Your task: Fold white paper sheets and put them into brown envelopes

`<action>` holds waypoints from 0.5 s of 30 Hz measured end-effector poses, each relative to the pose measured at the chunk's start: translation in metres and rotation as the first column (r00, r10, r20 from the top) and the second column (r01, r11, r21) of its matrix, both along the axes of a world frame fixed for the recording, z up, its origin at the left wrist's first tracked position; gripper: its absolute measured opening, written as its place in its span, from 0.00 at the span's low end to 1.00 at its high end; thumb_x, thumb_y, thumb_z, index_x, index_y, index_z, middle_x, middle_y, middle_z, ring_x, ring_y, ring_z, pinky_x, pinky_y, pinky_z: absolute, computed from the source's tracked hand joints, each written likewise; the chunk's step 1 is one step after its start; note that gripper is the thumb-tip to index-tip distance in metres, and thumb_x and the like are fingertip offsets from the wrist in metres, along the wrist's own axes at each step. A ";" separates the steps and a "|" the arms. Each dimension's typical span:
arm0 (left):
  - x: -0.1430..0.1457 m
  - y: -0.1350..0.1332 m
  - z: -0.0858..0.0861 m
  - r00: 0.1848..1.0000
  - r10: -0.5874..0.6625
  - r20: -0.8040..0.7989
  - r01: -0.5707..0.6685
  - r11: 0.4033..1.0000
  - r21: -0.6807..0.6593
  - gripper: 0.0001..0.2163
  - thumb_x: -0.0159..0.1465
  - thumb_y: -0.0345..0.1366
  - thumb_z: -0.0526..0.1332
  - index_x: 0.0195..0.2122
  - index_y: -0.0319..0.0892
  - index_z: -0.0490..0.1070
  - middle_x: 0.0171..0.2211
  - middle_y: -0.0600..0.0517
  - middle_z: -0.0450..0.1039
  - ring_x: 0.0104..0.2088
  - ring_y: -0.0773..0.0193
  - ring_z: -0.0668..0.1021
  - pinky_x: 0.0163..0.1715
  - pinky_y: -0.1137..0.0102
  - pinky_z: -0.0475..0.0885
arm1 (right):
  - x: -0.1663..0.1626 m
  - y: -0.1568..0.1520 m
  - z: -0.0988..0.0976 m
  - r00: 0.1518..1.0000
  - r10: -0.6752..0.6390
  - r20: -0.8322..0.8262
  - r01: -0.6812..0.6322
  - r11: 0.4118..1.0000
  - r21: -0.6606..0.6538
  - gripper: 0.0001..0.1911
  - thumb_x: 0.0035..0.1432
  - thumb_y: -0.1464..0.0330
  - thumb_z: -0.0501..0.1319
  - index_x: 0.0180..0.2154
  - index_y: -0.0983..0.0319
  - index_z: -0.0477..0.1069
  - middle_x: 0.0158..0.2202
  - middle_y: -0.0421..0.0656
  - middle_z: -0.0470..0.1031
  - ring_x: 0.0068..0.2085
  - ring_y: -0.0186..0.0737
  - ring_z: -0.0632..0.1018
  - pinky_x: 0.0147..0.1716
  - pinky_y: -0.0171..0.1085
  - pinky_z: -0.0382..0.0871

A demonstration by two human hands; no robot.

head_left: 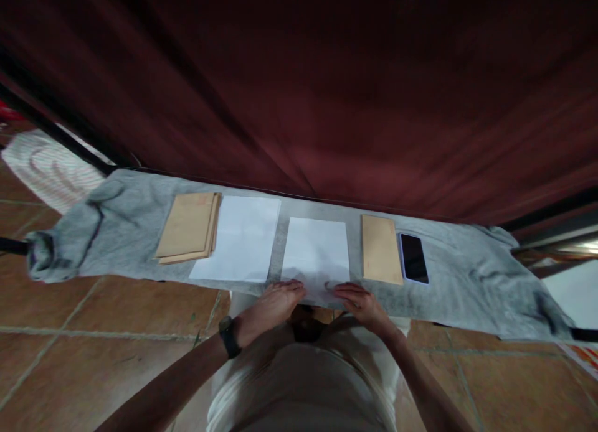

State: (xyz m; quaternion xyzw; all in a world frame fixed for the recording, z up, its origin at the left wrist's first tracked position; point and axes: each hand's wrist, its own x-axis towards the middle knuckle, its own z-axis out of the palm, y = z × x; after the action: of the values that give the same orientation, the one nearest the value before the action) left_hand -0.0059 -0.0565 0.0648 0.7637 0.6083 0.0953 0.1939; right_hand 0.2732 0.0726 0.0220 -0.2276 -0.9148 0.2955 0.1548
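A white sheet of paper (316, 245) lies in front of me on the grey cloth. My left hand (284, 298) is at its near left corner, fingers together and closed on the near edge. At the near right corner, my right hand (359, 300) grips the same edge, its fingers curled over the paper. Between both hands, the near strip of the sheet looks curled up; the thumbs are mostly hidden. Left of this sheet is a white paper stack (243, 239), and a brown envelope (380, 248) lies to its right.
Several brown envelopes (187, 225) are piled at the left, overlapping the white paper stack. A phone (413, 258) with a dark screen lies right of the single envelope. Grey cloth (471, 270) covers the narrow surface. A dark red fabric wall (317, 121) rises behind it.
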 end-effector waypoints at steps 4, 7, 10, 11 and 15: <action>-0.024 -0.008 -0.011 0.950 0.136 0.282 -0.143 0.990 0.005 0.12 0.68 0.33 0.59 0.50 0.46 0.78 0.52 0.48 0.80 0.53 0.58 0.80 0.57 0.63 0.73 | 0.008 -0.004 0.000 0.991 -0.100 -0.083 0.084 0.981 -0.177 0.15 0.70 0.67 0.56 0.48 0.57 0.80 0.49 0.45 0.83 0.51 0.44 0.82 0.53 0.45 0.77; -0.038 -0.005 -0.018 0.817 0.310 0.486 -0.297 0.949 -0.107 0.11 0.67 0.38 0.60 0.45 0.45 0.80 0.47 0.49 0.82 0.46 0.59 0.82 0.50 0.65 0.76 | 0.005 -0.003 -0.001 0.954 -0.284 -0.096 0.248 0.929 -0.276 0.15 0.69 0.62 0.56 0.47 0.57 0.80 0.46 0.45 0.84 0.48 0.47 0.83 0.50 0.46 0.79; -0.039 0.002 -0.016 0.664 0.493 0.562 -0.475 0.859 -0.193 0.13 0.65 0.45 0.60 0.40 0.43 0.79 0.38 0.50 0.83 0.39 0.59 0.81 0.43 0.66 0.77 | -0.003 -0.001 -0.003 0.893 -0.433 -0.125 0.378 0.870 -0.318 0.17 0.67 0.58 0.58 0.47 0.58 0.80 0.47 0.47 0.83 0.48 0.50 0.83 0.50 0.48 0.78; -0.037 0.006 -0.014 0.621 0.522 0.584 -0.514 0.834 -0.199 0.14 0.65 0.47 0.60 0.40 0.42 0.79 0.37 0.51 0.82 0.39 0.59 0.81 0.43 0.66 0.76 | -0.006 0.000 -0.004 0.878 -0.458 -0.140 0.395 0.859 -0.327 0.17 0.66 0.57 0.58 0.48 0.58 0.79 0.47 0.47 0.83 0.49 0.50 0.83 0.51 0.48 0.78; -0.029 0.018 -0.011 0.499 0.546 0.673 -0.561 0.795 -0.230 0.15 0.64 0.47 0.60 0.40 0.42 0.77 0.37 0.51 0.81 0.40 0.59 0.79 0.43 0.66 0.75 | -0.017 0.000 -0.008 0.827 -0.546 -0.130 0.469 0.799 -0.376 0.21 0.66 0.53 0.56 0.43 0.60 0.80 0.42 0.47 0.84 0.44 0.50 0.83 0.47 0.46 0.78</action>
State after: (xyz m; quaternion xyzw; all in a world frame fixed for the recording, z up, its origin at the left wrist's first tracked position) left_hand -0.0350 -0.0382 0.0540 0.4317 0.6950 0.4446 0.3645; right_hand 0.2561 0.0724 0.0138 -0.4521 -0.7326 0.4150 0.2944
